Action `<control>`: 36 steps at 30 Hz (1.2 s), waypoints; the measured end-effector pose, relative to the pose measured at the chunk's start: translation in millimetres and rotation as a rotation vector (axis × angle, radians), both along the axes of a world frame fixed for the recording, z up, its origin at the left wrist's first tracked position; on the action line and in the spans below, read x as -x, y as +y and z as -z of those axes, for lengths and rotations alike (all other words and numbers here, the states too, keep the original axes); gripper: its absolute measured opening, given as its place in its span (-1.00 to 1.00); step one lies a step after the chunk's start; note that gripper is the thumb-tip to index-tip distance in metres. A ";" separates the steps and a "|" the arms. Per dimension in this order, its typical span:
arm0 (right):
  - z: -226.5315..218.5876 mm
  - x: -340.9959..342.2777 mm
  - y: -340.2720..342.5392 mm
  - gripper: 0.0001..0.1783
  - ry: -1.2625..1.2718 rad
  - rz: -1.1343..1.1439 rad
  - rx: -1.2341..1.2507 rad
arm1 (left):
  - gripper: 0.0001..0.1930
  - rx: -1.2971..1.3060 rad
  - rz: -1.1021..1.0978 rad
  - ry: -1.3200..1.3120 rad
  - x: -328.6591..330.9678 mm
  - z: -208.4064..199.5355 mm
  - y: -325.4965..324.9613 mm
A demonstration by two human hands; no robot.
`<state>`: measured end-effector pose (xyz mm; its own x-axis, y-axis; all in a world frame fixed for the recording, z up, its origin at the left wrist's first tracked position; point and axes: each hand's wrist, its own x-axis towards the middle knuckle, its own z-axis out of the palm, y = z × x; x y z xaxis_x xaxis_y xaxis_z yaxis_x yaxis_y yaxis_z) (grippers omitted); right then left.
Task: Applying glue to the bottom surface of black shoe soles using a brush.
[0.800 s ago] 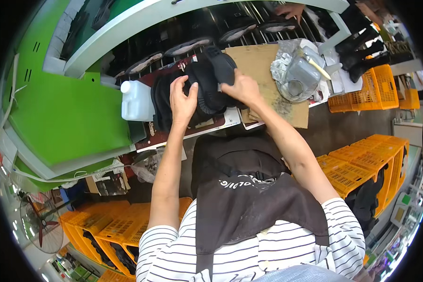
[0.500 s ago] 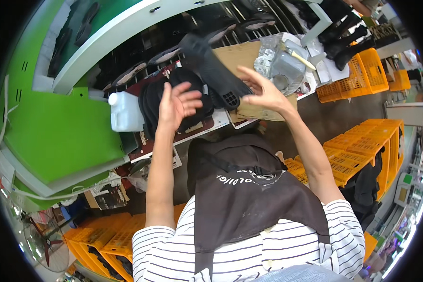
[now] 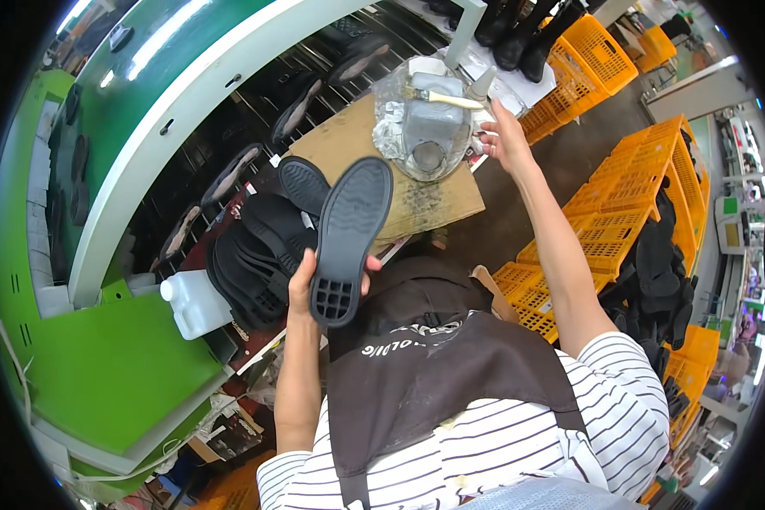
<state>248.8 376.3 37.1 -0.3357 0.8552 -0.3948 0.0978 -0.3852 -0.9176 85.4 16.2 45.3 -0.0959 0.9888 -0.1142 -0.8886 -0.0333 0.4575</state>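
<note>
A black shoe sole (image 3: 351, 234) with a wavy tread face and a gridded heel stands upright in my left hand (image 3: 301, 287), which grips it around the heel. My right hand (image 3: 508, 143) reaches out to the far right with fingers apart, beside a brush (image 3: 452, 100) with a pale handle. That brush lies across a grey, plastic-wrapped container (image 3: 433, 127) on a stained cardboard sheet (image 3: 336, 140). Behind the held sole another black sole (image 3: 304, 183) rests near the cardboard. Left of it sits a pile of black soles (image 3: 251, 246).
A white jug (image 3: 197, 304) stands left of the pile, next to a green machine (image 3: 127, 374). Shoe parts sit on a rack (image 3: 293, 119) behind. Orange crates (image 3: 582, 246) hold black pieces on the right; black boots (image 3: 535, 51) stand at the far right.
The sole, blurred near my right hand before, is now upright in my left hand. My right hand has let go and moved right toward the brush. The view has shifted.
</note>
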 end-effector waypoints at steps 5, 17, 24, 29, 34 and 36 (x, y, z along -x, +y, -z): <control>26.3 19.3 44.9 -0.49 -0.035 -0.197 -0.052 | -0.30 0.036 -0.013 -0.005 4.4 4.4 38.0; -17.7 11.0 -54.4 -0.72 0.239 -0.510 -0.032 | -0.35 0.047 -0.100 -0.056 -6.1 15.8 47.4; -78.0 16.8 -115.3 -0.74 0.218 -0.793 -0.350 | -0.28 0.033 -0.022 -0.045 -14.1 8.7 43.1; -89.2 9.6 -118.0 -0.89 0.245 -0.719 -0.536 | -0.25 -0.033 -0.015 -0.032 -16.5 -0.8 42.0; -71.8 -7.6 -87.6 -0.84 0.160 -0.280 -0.441 | -0.25 -0.090 -0.044 -0.038 -13.1 -3.1 40.7; -67.1 -6.2 -87.2 -0.83 -0.073 -0.265 -0.457 | -0.26 -0.099 -0.040 -0.033 -10.8 -3.4 41.5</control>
